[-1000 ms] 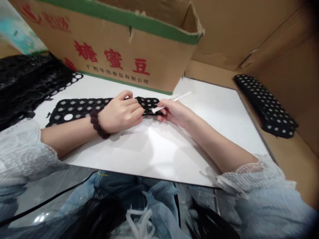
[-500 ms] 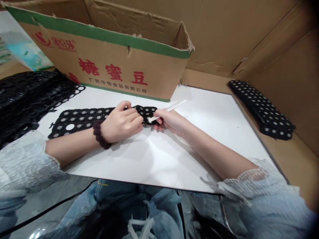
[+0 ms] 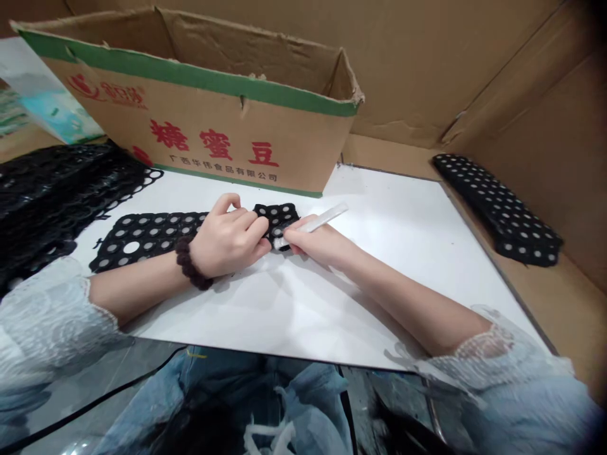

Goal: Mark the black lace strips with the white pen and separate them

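Note:
A long black sheet (image 3: 152, 231) with rows of round grey discs lies on the white board, one disc spot showing bright white. My left hand (image 3: 232, 239) rests across its middle with curled fingers, gripping it near the right part; the fingertips are partly hidden. Between the thumb and fingers of my right hand (image 3: 315, 240) is a slim white stick-shaped tool (image 3: 327, 217), held like a pen. Its lower tip meets the right end of the sheet, close to my left fingers.
An open cardboard box (image 3: 203, 101) with a green rim stands behind the sheet. Black ring-patterned sheets (image 3: 57, 196) are heaped at the left. Another dotted black sheet (image 3: 497, 208) lies on cardboard at the right. The white board (image 3: 379, 303) ends close to my lap.
My right hand has shifted slightly left and down, and the tool's tip now sits nearer my left fingers. The right end of the sheet shows more. The view has tilted slightly.

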{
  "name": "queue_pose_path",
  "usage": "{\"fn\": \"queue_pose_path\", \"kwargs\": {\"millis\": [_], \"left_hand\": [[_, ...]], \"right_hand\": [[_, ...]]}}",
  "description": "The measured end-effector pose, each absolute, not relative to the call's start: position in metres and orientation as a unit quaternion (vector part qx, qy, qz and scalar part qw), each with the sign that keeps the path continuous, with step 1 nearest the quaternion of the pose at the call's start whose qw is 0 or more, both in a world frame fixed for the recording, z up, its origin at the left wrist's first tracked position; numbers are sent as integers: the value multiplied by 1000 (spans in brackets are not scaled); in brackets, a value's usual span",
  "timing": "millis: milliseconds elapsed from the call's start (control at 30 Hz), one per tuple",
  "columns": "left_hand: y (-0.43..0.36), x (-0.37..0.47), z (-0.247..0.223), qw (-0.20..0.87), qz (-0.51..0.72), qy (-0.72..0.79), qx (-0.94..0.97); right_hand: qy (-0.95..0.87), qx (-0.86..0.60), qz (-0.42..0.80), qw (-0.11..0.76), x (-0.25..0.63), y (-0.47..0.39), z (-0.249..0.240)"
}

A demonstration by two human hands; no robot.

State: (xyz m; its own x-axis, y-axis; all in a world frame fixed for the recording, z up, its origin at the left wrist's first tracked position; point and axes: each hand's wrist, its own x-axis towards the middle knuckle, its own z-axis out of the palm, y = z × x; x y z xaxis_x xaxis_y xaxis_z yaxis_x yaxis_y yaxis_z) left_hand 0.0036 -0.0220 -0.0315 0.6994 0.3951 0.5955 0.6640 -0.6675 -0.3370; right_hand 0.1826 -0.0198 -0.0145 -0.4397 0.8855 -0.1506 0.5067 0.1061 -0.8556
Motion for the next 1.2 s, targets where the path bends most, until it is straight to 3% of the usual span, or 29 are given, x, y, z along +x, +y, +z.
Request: {"fn": "queue_pose_path", "kwargs": {"millis": [300,600,900,1200], "left_hand": [[-19,-1,-28,240,-196,-284,-908],[-8,-10,-23,3,-154,-286,-946],[-8,-8,-23,-143,-154,-321,-924],[-5,-10,-25,-165,-138,-357,-909]], "right_hand": [[-708,-506,437,227,188,-14,-18],[-732,-476,408,267,191,-11,-29],[-741,-453,414,271,196,-6,-30],[-719,-453,447,279,196,-4,-31]]}}
